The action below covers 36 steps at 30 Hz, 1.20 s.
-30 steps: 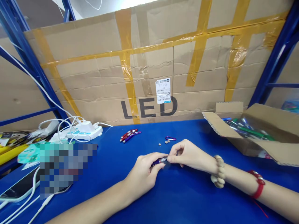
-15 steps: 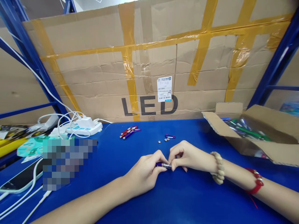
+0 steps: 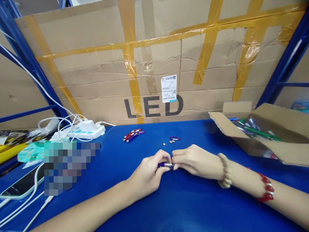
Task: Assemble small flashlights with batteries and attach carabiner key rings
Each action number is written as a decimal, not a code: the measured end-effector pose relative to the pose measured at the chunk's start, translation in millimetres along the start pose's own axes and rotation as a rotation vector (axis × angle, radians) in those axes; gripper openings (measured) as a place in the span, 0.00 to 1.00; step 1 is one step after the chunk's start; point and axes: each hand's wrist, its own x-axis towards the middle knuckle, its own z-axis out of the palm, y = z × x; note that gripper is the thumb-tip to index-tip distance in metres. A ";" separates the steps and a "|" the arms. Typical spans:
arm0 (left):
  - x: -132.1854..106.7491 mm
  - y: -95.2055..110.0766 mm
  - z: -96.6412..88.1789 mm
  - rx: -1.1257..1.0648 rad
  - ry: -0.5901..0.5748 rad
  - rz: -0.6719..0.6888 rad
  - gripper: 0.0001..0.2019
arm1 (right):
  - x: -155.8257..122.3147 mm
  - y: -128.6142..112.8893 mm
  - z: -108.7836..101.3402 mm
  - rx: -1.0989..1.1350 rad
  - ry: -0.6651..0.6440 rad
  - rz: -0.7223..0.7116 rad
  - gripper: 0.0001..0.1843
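Low over the blue table, my left hand [image 3: 151,172] is closed around a small purple mini flashlight [image 3: 166,165] with a silver printed band. My right hand [image 3: 193,161] pinches the silver end of that flashlight; its fingertips hide the very tip. Just beyond the hands lie three small silver button cells [image 3: 164,144] and a purple carabiner clip [image 3: 175,138]. Farther left, several red and purple mini flashlights [image 3: 132,135] with clips rest in a bunch.
An open cardboard box [image 3: 243,141] of shiny coloured pieces stands at right. On the left are a white power strip [image 3: 96,131] with cables, a phone [image 3: 23,180] and a blurred-out patch. A large cardboard sheet [image 3: 103,83] marked LED closes off the back.
My right hand has turned, its knuckles now flatter and its fingers more closed about the flashlight's end. Both hands sit slightly higher in view; the camera has tilted a little.
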 end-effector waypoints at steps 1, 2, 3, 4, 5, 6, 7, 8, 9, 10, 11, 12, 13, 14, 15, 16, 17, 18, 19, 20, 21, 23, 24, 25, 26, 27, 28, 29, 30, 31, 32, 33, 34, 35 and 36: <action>-0.2 -0.3 0.2 0.009 0.010 0.005 0.07 | 0.4 -1.0 0.3 0.032 0.009 0.008 0.15; -0.4 -0.7 0.4 0.018 0.020 0.014 0.06 | 1.0 -2.4 0.6 0.069 0.023 0.015 0.15; -0.4 -1.1 0.5 0.027 0.029 0.023 0.06 | 1.7 -4.2 0.9 0.115 0.042 0.024 0.16; -0.4 -1.4 0.6 0.034 0.036 0.029 0.06 | 2.5 -6.2 1.3 0.178 0.057 0.041 0.16; -0.4 -1.7 0.6 0.040 0.044 0.031 0.06 | 3.3 -8.3 1.9 0.264 0.063 0.072 0.17; -0.3 -1.9 0.5 0.047 0.051 0.030 0.06 | 4.1 -10.4 2.6 0.373 0.058 0.125 0.18; -0.2 -2.0 0.4 0.055 0.059 0.029 0.06 | 4.8 -12.4 3.4 0.493 0.042 0.193 0.19; -0.2 -2.1 0.3 0.063 0.067 0.027 0.05 | 5.4 -14.0 4.2 0.610 0.020 0.267 0.19; -0.2 -2.2 0.2 0.069 0.072 0.025 0.05 | 5.9 -15.3 5.2 0.712 -0.001 0.336 0.20; -0.2 -2.4 0.2 0.075 0.077 0.025 0.05 | 6.3 -16.1 6.1 0.792 -0.016 0.390 0.20; -0.3 -2.6 0.2 0.079 0.081 0.026 0.05 | 6.4 -16.5 7.1 0.848 -0.025 0.425 0.21; -0.5 -2.8 0.2 0.083 0.084 0.027 0.05 | 6.5 -16.5 8.1 0.886 -0.032 0.444 0.21; -0.7 -3.1 0.2 0.087 0.089 0.028 0.05 | 6.5 -16.3 9.0 0.914 -0.036 0.455 0.22; -0.9 -3.3 0.3 0.090 0.093 0.029 0.05 | 6.5 -15.9 9.9 0.935 -0.038 0.463 0.22; -1.0 -3.5 0.4 0.091 0.095 0.028 0.05 | 6.5 -15.5 10.6 0.950 -0.038 0.468 0.22; -1.0 -3.5 0.5 0.092 0.098 0.026 0.05 | 6.6 -15.2 11.2 0.959 -0.034 0.471 0.23; -0.9 -3.3 0.5 0.088 0.100 0.023 0.05 | 6.7 -14.9 11.6 0.967 -0.027 0.470 0.23; -0.6 -2.9 0.5 0.082 0.104 0.018 0.05 | 6.9 -14.8 11.8 0.977 -0.021 0.467 0.23; -0.2 -2.3 0.5 0.073 0.108 0.012 0.05 | 7.1 -14.8 11.7 0.987 -0.015 0.464 0.23; 0.4 -1.6 0.5 0.063 0.114 0.004 0.05 | 7.3 -14.7 11.3 0.993 -0.010 0.462 0.23; 1.0 -0.7 0.4 0.050 0.120 -0.004 0.05 | 7.5 -14.6 10.8 0.998 -0.008 0.461 0.23; 2.4 1.1 0.3 0.020 0.128 -0.020 0.05 | 7.7 -14.0 9.6 0.997 -0.009 0.457 0.24; 3.1 2.0 0.2 0.006 0.130 -0.026 0.05 | 7.7 -13.5 9.0 0.993 -0.010 0.455 0.23; 3.7 2.6 0.0 -0.006 0.131 -0.029 0.05 | 7.8 -13.0 8.5 0.991 -0.010 0.451 0.23; 4.3 3.2 -0.1 -0.014 0.131 -0.032 0.05 | 7.8 -12.4 8.2 0.991 -0.011 0.448 0.23; 4.8 3.6 -0.3 -0.016 0.132 -0.039 0.05 | 7.9 -11.8 7.9 0.993 -0.010 0.444 0.23; 5.2 3.9 -0.4 -0.014 0.134 -0.049 0.05 | 8.1 -11.2 7.7 0.995 -0.008 0.440 0.23; 5.6 4.0 -0.5 -0.011 0.135 -0.059 0.05 | 8.2 -10.6 7.6 0.999 -0.007 0.434 0.23; 5.8 4.0 -0.6 -0.008 0.135 -0.068 0.05 | 8.4 -10.0 7.6 1.003 -0.006 0.428 0.23; 6.0 3.9 -0.7 -0.008 0.134 -0.072 0.05 | 8.4 -9.4 7.6 1.006 -0.005 0.421 0.23; 5.9 3.5 -0.7 -0.009 0.131 -0.073 0.05 | 8.4 -8.9 7.6 1.005 -0.007 0.415 0.22; 5.6 2.9 -0.5 -0.011 0.127 -0.067 0.06 | 8.2 -8.5 7.5 1.000 -0.013 0.411 0.22; 5.0 2.2 -0.3 -0.010 0.123 -0.058 0.06 | 7.9 -8.3 7.4 0.991 -0.021 0.407 0.22; 4.2 1.2 0.0 -0.001 0.121 -0.046 0.06 | 7.5 -8.4 7.2 0.976 -0.028 0.403 0.21; 3.1 0.0 0.3 0.016 0.119 -0.032 0.06 | 7.1 -8.9 7.0 0.958 -0.035 0.400 0.21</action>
